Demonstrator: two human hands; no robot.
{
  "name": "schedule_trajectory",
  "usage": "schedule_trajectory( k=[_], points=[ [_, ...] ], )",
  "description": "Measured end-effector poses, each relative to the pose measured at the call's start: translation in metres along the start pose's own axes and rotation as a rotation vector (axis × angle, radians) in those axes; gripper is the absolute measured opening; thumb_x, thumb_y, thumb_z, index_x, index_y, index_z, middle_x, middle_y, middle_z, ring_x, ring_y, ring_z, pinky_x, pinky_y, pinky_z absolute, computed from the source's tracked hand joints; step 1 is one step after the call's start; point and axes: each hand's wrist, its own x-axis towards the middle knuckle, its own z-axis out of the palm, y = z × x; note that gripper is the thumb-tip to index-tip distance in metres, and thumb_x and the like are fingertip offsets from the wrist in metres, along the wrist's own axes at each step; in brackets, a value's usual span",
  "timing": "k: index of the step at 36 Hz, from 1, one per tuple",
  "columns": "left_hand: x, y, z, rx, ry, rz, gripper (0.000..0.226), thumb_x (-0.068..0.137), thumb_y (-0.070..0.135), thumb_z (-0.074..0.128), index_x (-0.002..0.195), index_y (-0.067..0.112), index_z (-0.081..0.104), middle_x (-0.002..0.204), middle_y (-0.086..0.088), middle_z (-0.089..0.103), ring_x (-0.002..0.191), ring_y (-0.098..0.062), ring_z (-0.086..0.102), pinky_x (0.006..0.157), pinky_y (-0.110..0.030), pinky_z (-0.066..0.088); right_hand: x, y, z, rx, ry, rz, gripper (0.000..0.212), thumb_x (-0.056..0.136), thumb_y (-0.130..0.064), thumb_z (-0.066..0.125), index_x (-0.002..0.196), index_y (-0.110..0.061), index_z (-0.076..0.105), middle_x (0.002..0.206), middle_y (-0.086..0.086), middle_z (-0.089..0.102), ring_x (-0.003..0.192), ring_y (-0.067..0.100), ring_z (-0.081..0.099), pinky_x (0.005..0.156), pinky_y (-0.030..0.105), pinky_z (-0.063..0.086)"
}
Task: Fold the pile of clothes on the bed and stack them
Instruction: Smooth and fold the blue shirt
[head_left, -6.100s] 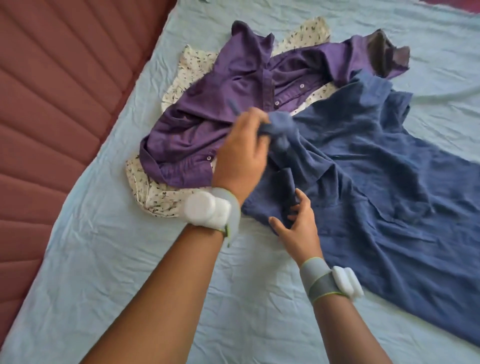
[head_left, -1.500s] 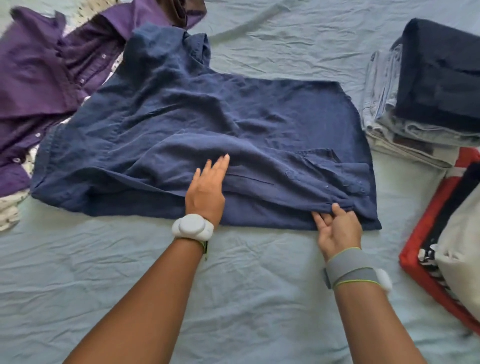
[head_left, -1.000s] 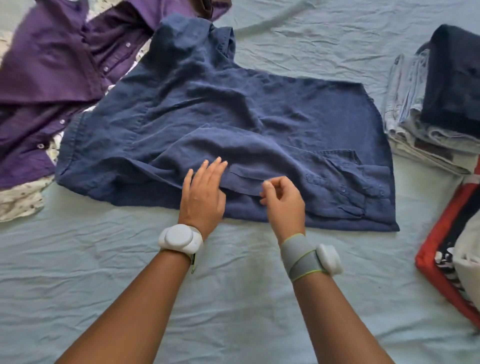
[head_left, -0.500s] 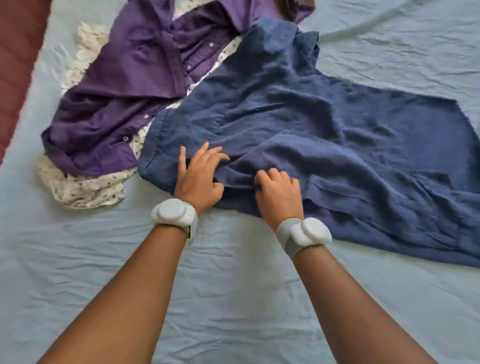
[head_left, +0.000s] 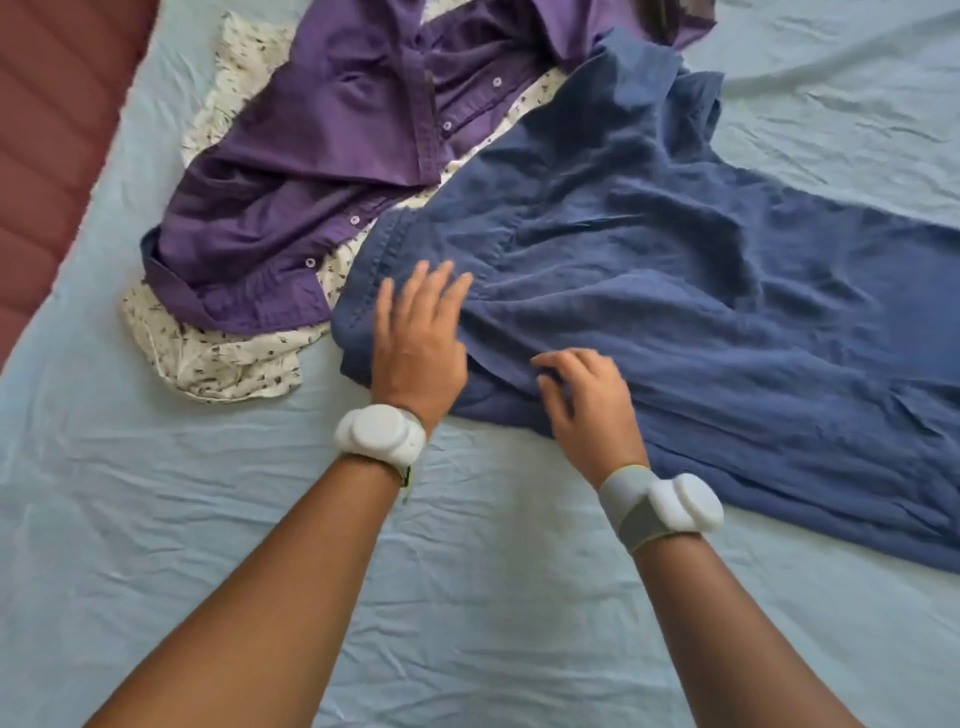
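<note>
The blue shirt (head_left: 675, 291) lies spread on the bed sheet (head_left: 208, 519), running from centre to the right edge of the view, collar end toward the top. Its near-left part is creased and partly doubled over.

Left hand (head_left: 418, 345): palm down, fingers straight and slightly spread, flat on the shirt's left end. It grips nothing. The fingertips are motion-blurred.

Right hand (head_left: 589, 400): palm down over the shirt's near fold, fingers curled and apart. Whether the fingertips pinch cloth cannot be told; no cloth is seen held between them.

Each wrist carries a white puck-shaped device: the left wrist unit (head_left: 382, 435) and the right wrist unit (head_left: 680, 503), the latter on a grey band.

Surroundings:
- A purple shirt (head_left: 332, 171), unbuttoned and crumpled, lies left of and behind the blue shirt. The blue shirt's upper-left edge touches it.
- A white printed garment (head_left: 228, 358) lies under the purple shirt, showing at its near and far edges. Its near corner lies just beside the blue shirt's left end.
- A red quilted surface (head_left: 47, 130) borders the sheet at the upper left.

The sheet between the forearms and the near shirt edge is wrinkled.
</note>
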Motion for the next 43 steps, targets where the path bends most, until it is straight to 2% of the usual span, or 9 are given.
schedule_trajectory(
  k=[5,11,14,21,25,32,37,40,43],
  points=[
    [-0.02,0.046,0.023,-0.171,-0.232,0.326,0.058,0.086,0.023,0.04,0.144,0.018,0.045,0.153,-0.006,0.038,0.143,-0.024,0.033,0.118,-0.046,0.02,-0.012,0.019,-0.006,-0.058,0.146,0.071,0.033,0.089,-0.016,0.044,0.114,-0.016,0.065,0.124,0.006,0.059,0.113,0.025,0.053,0.093,0.037,0.039],
    [-0.028,0.034,0.05,0.034,-0.3,0.072,0.059,0.097,0.052,0.026,0.149,0.025,0.036,0.157,-0.002,0.03,0.145,-0.025,0.028,0.118,-0.045,0.011,-0.038,0.064,-0.02,-0.323,0.013,0.249,0.061,0.09,-0.051,0.032,0.145,-0.026,0.039,0.156,0.005,0.029,0.145,0.024,0.022,0.116,0.043,0.011],
    [-0.026,0.066,0.047,-0.027,-0.236,-0.032,0.065,0.096,0.054,0.028,0.148,0.017,0.038,0.158,-0.007,0.029,0.146,-0.026,0.025,0.119,-0.05,0.009,-0.042,0.075,-0.033,-0.241,-0.023,0.241,0.065,0.09,-0.053,0.028,0.147,-0.022,0.034,0.157,0.004,0.026,0.147,0.021,0.017,0.117,0.039,0.008],
    [-0.024,0.164,0.064,-0.118,-0.327,0.375,0.061,0.096,0.043,0.031,0.148,0.013,0.037,0.157,-0.007,0.031,0.145,-0.025,0.028,0.119,-0.049,0.021,-0.051,0.1,-0.059,-0.261,-0.063,0.234,0.062,0.093,-0.041,0.02,0.149,-0.017,0.03,0.158,0.001,0.022,0.147,0.018,0.014,0.119,0.044,0.008],
    [-0.022,0.184,0.088,-0.09,-0.428,0.301,0.064,0.095,0.05,0.023,0.15,0.019,0.035,0.158,0.002,0.029,0.146,-0.019,0.026,0.119,-0.048,0.009,-0.062,0.144,-0.084,-0.411,-0.149,0.224,0.066,0.094,-0.053,0.022,0.152,-0.021,0.021,0.16,-0.002,0.013,0.148,0.017,0.01,0.119,0.042,0.006],
    [-0.031,0.215,0.092,0.01,-0.328,-0.02,0.069,0.095,0.055,0.026,0.151,0.016,0.03,0.159,0.0,0.025,0.148,-0.026,0.018,0.117,-0.055,-0.004,-0.066,0.205,-0.143,-0.48,-0.006,0.489,0.082,0.087,-0.069,0.016,0.153,-0.022,0.014,0.161,0.001,0.009,0.149,0.02,0.003,0.118,0.047,-0.004],
    [-0.001,0.271,0.11,0.008,-0.363,0.316,0.061,0.096,0.046,0.029,0.147,0.015,0.04,0.156,-0.003,0.033,0.145,-0.023,0.029,0.118,-0.049,0.01,-0.04,0.214,-0.153,-0.383,-0.111,0.225,0.064,0.096,-0.048,0.019,0.153,-0.018,0.02,0.16,-0.002,0.012,0.148,0.015,0.006,0.119,0.044,0.001],
    [0.04,0.286,0.129,0.015,-0.429,0.278,0.063,0.095,0.049,0.022,0.148,0.021,0.038,0.156,-0.002,0.034,0.144,-0.021,0.031,0.118,-0.049,0.008,-0.014,0.238,-0.161,-0.431,-0.234,0.07,0.062,0.096,-0.047,0.016,0.151,-0.02,0.025,0.158,-0.003,0.021,0.147,0.017,0.017,0.118,0.043,0.01],
    [0.09,0.284,0.151,0.042,-0.409,0.155,0.064,0.097,0.054,0.024,0.154,0.027,0.019,0.162,0.003,0.015,0.149,-0.018,0.012,0.119,-0.048,0.001,0.018,0.289,-0.187,-0.463,-0.19,0.167,0.067,0.094,-0.052,0.014,0.153,-0.02,0.016,0.16,-0.003,0.012,0.148,0.015,0.01,0.118,0.038,0.004]
  ],
)
